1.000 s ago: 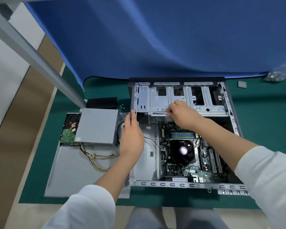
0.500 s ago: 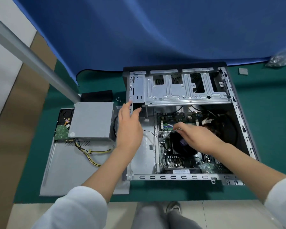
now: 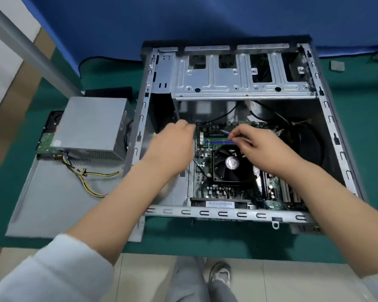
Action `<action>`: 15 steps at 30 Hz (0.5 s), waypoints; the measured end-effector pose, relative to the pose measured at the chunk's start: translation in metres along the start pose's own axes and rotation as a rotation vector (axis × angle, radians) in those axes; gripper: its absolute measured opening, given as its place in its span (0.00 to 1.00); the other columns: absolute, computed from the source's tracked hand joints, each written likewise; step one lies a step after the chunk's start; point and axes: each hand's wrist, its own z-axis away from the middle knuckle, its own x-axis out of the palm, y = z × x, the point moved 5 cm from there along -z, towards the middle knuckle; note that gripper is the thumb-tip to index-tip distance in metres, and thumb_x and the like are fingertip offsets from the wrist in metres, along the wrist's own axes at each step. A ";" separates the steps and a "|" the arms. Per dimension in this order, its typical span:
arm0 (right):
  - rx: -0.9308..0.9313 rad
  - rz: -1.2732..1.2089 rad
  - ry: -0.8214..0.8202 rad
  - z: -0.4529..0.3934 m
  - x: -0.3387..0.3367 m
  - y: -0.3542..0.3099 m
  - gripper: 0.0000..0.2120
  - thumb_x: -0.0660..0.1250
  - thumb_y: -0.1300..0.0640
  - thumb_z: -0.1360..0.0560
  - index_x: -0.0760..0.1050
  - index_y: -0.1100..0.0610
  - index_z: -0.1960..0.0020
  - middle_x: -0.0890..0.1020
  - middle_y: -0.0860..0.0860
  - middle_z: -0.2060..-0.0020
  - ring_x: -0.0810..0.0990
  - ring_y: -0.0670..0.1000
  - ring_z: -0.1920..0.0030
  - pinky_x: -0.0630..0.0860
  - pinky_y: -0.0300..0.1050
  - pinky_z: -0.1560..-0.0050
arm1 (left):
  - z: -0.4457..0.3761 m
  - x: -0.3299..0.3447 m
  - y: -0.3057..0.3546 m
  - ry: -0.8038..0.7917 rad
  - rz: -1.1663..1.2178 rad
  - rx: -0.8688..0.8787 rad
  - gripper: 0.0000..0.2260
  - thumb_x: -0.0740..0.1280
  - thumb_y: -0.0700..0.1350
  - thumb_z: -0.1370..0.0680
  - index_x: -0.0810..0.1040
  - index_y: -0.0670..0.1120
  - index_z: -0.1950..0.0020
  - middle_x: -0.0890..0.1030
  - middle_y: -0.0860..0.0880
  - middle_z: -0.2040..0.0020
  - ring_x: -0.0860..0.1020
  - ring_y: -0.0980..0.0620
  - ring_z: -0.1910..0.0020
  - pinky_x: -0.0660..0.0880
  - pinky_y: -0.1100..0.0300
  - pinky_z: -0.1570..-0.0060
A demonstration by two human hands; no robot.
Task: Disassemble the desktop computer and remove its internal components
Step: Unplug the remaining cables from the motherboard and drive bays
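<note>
A blue cloth hangs behind a green-matted tabletop (image 3: 358, 88) where the opened computer case (image 3: 327, 118) lies on its side, motherboard (image 3: 216, 188) and cooler fan (image 3: 229, 164) exposed. Since half a second ago the left hand (image 3: 172, 147) has come off the case's left wall and moved inside, beside the board's left edge; it is motion-blurred, so its grip cannot be told. The right hand (image 3: 262, 149) has lifted off the fan toward the memory slots (image 3: 218, 142), fingers curled, pinching something thin there. The removed power supply (image 3: 92, 125) sits left on the side panel (image 3: 48, 201).
</note>
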 end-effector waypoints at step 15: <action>0.012 -0.048 0.151 -0.005 -0.014 -0.006 0.07 0.62 0.57 0.22 0.76 0.47 0.51 0.78 0.43 0.65 0.73 0.36 0.69 0.66 0.29 0.68 | -0.044 0.053 0.043 -0.324 0.274 0.057 0.29 0.46 0.60 0.19 0.54 0.44 0.23 0.54 0.45 0.23 0.53 0.42 0.25 0.54 0.47 0.27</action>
